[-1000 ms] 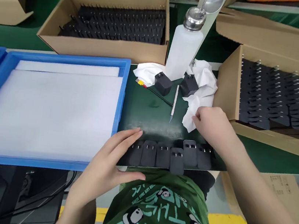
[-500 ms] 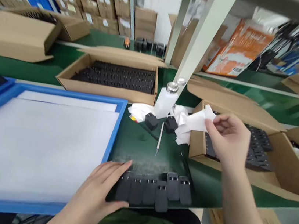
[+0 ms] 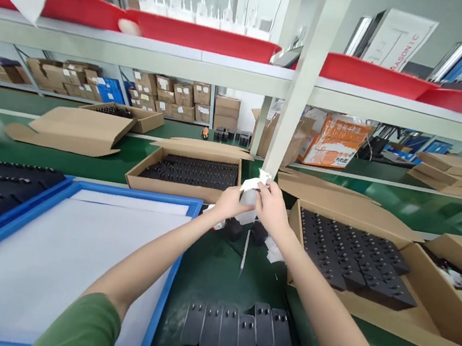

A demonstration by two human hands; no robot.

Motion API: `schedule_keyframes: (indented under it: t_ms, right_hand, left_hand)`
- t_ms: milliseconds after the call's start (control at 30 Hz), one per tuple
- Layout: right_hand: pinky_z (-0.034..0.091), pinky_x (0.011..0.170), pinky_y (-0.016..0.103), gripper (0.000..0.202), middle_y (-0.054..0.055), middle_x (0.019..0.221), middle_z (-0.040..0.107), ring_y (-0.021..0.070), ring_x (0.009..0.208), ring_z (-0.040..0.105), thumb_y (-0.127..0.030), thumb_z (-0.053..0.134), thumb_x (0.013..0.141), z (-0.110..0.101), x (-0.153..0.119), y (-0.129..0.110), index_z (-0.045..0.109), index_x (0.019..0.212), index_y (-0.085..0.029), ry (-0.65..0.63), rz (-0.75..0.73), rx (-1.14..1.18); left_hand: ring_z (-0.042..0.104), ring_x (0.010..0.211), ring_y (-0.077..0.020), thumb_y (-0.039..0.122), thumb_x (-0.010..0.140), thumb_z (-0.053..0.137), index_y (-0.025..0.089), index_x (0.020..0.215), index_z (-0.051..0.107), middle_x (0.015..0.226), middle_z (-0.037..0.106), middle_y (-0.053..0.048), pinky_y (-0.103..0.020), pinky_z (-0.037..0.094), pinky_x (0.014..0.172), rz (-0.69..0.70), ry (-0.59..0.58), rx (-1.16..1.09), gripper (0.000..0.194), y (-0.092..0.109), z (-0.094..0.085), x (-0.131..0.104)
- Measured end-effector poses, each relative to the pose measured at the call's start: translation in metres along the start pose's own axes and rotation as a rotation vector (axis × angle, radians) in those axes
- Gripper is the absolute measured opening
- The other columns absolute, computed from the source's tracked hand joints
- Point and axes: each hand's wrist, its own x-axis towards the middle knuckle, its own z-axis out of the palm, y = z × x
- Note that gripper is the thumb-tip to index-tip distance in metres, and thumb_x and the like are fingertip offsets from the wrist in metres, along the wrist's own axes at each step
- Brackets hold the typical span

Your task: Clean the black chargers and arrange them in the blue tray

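My left hand point(image 3: 228, 202) and my right hand point(image 3: 271, 208) are close together at the top of a white pump bottle point(image 3: 246, 215). A white tissue point(image 3: 250, 185) spans between them, its edges pinched in my fingers. Some fingertips are hidden, and the bottle's top is mostly covered. Below stand two small black blocks point(image 3: 233, 229), with a white-handled craft knife point(image 3: 244, 252) lying in front of them. Nearer me, several flat black plastic pieces point(image 3: 228, 328), each with two metal pins, lie in a row.
Left is a blue-rimmed tray point(image 3: 167, 284) with white sheets. An open carton point(image 3: 181, 190) of black parts stands behind it, another carton point(image 3: 409, 278) to the right. A shelf post point(image 3: 298, 91) rises behind the bottle. Crumpled tissue point(image 3: 274, 252) lies right of the blocks.
My left hand has left the row of black pieces and reached forward to the bottle. My right hand has brought the tissue left to it. The view has tilted up, showing the upper shelf.
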Motion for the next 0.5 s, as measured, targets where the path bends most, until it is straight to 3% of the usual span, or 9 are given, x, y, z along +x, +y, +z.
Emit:
schedule_keyframes:
  t_ms: [233,367,500]
  right_hand:
    - [0.054,0.088,0.040,0.024,0.006,0.109,0.064,0.0177,0.096,0.063,-0.037,0.062,0.094,0.007,-0.003,-0.006,0.064,0.101,-0.014,0.197,0.214,0.150]
    - [0.056,0.079,0.035,0.023,0.003,0.094,0.065,0.0146,0.085,0.064,-0.037,0.064,0.093,-0.009,0.007,-0.002,0.064,0.094,-0.014,0.290,0.369,0.292]
    - [0.056,0.075,0.032,0.024,0.002,0.093,0.065,0.0138,0.081,0.064,-0.037,0.064,0.094,-0.023,0.013,0.007,0.064,0.098,-0.013,0.375,0.533,0.477]
  left_hand:
    - [0.062,0.105,-0.0235,0.044,0.094,0.061,0.016,0.124,0.057,0.117,0.062,-0.010,-0.046,0.053,0.092,-0.049,0.131,0.163,0.042,0.020,0.012,-0.011]
    - [0.063,0.102,-0.0225,0.046,0.093,0.061,0.015,0.121,0.058,0.114,0.063,-0.009,-0.043,0.054,0.088,-0.050,0.169,0.249,0.042,0.043,0.005,-0.007]
    - [0.062,0.103,-0.0227,0.044,0.093,0.062,0.015,0.117,0.059,0.113,0.062,-0.009,-0.044,0.054,0.089,-0.007,0.195,0.348,0.038,0.064,-0.008,-0.002]
